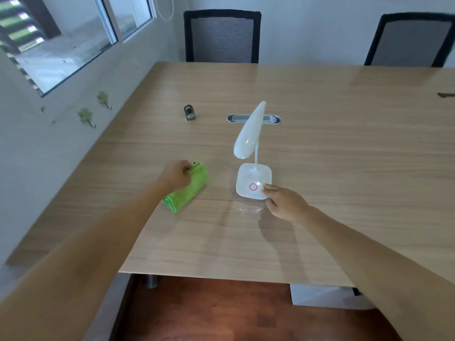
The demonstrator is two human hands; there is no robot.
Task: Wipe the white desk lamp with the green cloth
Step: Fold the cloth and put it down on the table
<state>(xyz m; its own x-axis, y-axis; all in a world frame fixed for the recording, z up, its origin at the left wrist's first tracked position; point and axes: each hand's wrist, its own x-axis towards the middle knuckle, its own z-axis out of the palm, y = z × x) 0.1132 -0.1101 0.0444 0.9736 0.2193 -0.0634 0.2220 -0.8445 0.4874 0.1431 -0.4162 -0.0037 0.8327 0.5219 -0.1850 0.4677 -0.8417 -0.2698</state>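
Observation:
The white desk lamp (253,179) stands near the middle of the wooden table (344,156), its square base bearing a pink ring and its long head tilted up on a thin neck. A folded green cloth (190,191) lies flat on the table to the lamp's left. My left hand (176,174) rests on the cloth's far end, fingers pinching its edge. At the base's near right corner, my right hand (283,201) touches the rim with its fingertips, fingers apart and holding nothing.
A small dark metal object (189,112) stands farther back on the table, beside an oval cable slot (253,118). Two black mesh chairs (221,36) stand behind the far edge. A wall with a window runs along the left.

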